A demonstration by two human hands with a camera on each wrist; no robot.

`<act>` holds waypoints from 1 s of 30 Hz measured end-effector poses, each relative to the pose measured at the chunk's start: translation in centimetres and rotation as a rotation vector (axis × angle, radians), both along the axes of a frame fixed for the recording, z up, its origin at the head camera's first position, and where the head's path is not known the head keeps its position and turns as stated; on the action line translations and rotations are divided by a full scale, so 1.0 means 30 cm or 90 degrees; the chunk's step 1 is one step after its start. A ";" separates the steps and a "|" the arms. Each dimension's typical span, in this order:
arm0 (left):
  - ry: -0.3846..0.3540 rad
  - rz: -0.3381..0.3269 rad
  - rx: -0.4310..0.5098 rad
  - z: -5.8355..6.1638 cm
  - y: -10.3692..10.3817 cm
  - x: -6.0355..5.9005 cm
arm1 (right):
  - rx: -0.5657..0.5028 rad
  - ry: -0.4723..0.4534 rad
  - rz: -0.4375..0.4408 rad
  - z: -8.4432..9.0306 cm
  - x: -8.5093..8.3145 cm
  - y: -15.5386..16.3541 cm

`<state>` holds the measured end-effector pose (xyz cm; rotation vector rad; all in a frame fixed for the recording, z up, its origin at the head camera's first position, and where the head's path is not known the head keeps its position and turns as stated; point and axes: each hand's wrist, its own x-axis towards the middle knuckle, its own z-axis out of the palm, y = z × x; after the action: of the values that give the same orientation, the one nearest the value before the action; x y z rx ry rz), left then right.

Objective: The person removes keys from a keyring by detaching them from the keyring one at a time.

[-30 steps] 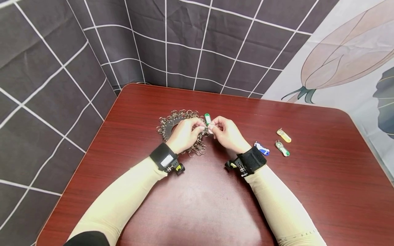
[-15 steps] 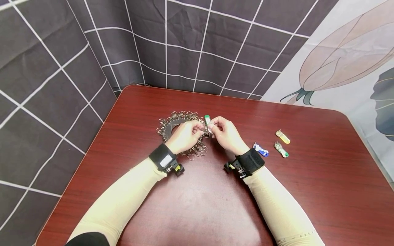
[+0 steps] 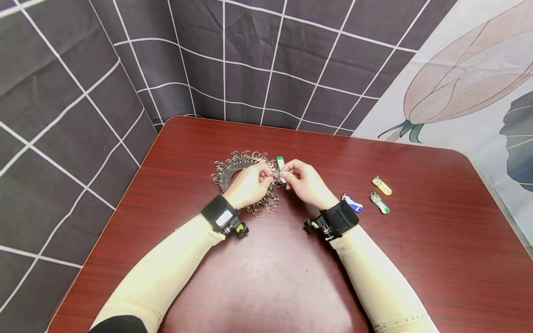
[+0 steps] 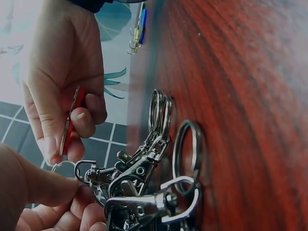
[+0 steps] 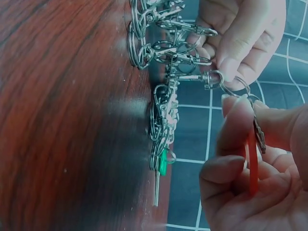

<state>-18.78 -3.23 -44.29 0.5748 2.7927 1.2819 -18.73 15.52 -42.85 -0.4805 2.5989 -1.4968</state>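
Note:
In the head view, a round dark holder (image 3: 228, 175) fringed with several metal snap clasps and split rings lies under my left hand (image 3: 251, 182). Thumb and fingers of that hand pinch a split ring (image 5: 244, 83), which hangs from one clasp (image 5: 192, 77) in the right wrist view. My right hand (image 3: 307, 184) grips a metal key (image 5: 259, 127) together with a red tag (image 5: 253, 166), right against that ring. Whether the key is threaded on the ring cannot be made out. A green tag (image 3: 281, 162) lies at the holder's right edge, just beyond the fingertips.
To the right on the red-brown table (image 3: 266, 277) lie a blue-tagged key (image 3: 352, 203), a green-tagged key (image 3: 380, 202) and a yellow-tagged key (image 3: 381, 185). A dark gridded cloth (image 3: 250, 60) hangs behind the table's far edge.
Both hands stay in nearly the same place, with slight finger shifts at the ring. The left fingers have curled in a little more. The holder and loose keys have not visibly moved.

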 end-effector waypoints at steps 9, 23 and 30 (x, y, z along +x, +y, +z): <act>0.040 0.019 0.028 -0.006 0.003 0.001 | 0.012 -0.005 0.026 -0.036 -0.015 0.013; 0.069 -0.013 0.024 -0.006 0.011 0.012 | 0.020 0.002 0.014 -0.040 -0.014 0.023; 0.064 -0.055 0.015 -0.009 0.012 0.010 | 0.010 0.013 -0.009 -0.037 -0.016 0.022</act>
<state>-18.49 -2.86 -44.55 0.7739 2.7999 1.3053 -19.22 16.17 -43.97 -0.4803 2.6330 -1.4816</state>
